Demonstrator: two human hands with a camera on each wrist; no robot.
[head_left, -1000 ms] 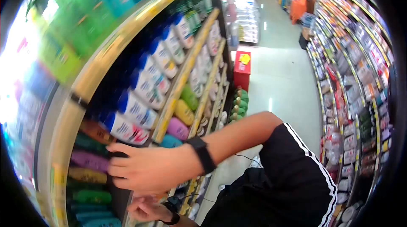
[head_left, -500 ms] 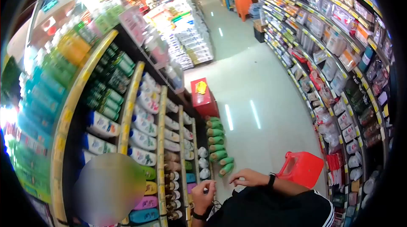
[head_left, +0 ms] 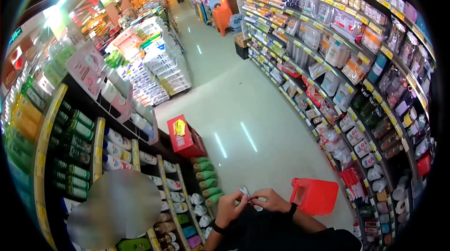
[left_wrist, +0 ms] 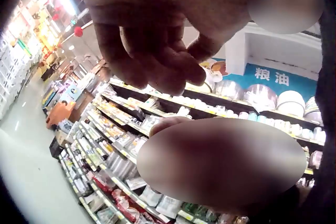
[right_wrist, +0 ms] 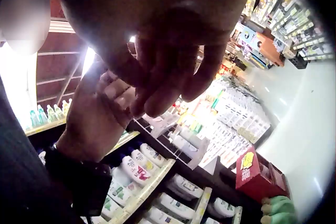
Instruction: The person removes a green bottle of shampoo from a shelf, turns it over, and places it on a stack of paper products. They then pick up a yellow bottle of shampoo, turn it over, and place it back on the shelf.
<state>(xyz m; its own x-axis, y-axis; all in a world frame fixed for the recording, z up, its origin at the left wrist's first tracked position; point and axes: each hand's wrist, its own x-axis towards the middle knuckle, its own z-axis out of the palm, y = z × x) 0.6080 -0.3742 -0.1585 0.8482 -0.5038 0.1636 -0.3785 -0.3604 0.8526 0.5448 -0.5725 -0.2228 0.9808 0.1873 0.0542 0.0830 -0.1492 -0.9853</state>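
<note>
Left hand (head_left: pixel 229 209) close beside right hand (head_left: pixel 271 201), fingers bent; we cannot tell whether grasping anything. Red basket (head_left: pixel 315 197) on floor (head_left: pixel 262 110) to our right, nearer right hand.

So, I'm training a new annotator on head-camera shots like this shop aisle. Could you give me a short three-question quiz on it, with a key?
1. True or false: in the head view, the person's left hand and right hand are close together.

2. Multiple choice: what colour is the container that shows to the right of the hands in the head view?
A) green
B) red
C) blue

3. Fill in the blank: the red box on the floor bears a ____ label on top.

Key: 1. True. 2. B. 3. Yellow.
</note>
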